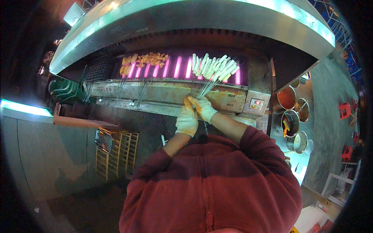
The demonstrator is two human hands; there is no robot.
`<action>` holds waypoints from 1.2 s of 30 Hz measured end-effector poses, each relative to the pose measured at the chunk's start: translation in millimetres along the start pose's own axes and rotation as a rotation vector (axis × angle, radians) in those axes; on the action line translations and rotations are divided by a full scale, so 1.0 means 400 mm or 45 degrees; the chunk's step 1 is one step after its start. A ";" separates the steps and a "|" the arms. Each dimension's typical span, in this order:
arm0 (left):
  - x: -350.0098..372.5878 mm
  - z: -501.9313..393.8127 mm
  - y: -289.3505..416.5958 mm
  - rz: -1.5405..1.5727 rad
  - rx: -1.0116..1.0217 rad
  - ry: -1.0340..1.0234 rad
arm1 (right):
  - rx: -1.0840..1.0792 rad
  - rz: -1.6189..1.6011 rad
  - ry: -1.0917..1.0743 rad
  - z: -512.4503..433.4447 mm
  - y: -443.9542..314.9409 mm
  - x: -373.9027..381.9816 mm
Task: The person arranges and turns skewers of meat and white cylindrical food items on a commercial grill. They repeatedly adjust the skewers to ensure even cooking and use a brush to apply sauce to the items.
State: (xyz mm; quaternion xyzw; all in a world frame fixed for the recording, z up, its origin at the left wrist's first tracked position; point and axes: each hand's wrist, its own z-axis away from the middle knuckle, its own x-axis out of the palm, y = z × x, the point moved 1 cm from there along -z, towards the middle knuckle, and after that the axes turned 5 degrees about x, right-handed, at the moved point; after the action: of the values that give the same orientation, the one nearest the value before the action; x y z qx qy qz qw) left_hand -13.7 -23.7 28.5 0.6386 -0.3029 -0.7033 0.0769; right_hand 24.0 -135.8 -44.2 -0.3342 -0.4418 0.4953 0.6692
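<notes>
A fan of metal skewers with pale, whitish pieces of food (215, 67) lies over the right part of a glowing electric grill (177, 67). Both gloved hands meet at the lower ends of these skewers, in front of the grill's edge. My right hand (203, 108), in a white knit glove with orange stains, grips the bunch. My left hand (187, 121), gloved alike, is closed against it at the same ends; some fingers are hidden. Skewers of browned chunks (153, 59) and yellowish-brown skewered pieces (128, 64) rest over the grill's left part, their handles hanging over the front.
A metal hood (186, 17) overhangs the grill. At right, a steel counter holds a pot of red sauce (286, 98), a pot with a yellow-handled utensil (290, 123) and more pots. A green basket (65, 88) and a slatted rack (107, 163) stand at left.
</notes>
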 end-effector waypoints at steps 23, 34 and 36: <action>0.041 -0.018 -0.037 2.675 -0.639 -0.894 | 0.262 -0.385 -0.086 0.148 -0.147 -0.043; 0.001 -0.023 0.016 2.506 -0.810 -0.727 | -0.047 -0.042 0.188 0.092 -0.131 -0.081; 0.008 0.012 0.019 2.484 -0.729 -0.748 | -0.162 0.252 0.253 0.047 -0.057 -0.112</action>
State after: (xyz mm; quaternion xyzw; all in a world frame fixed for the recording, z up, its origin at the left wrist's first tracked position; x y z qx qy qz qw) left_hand -20.8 -29.8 29.6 -0.1185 -0.5145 -0.5089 0.6799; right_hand 9.8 -185.2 -28.3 -0.4652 -0.3686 0.4944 0.6351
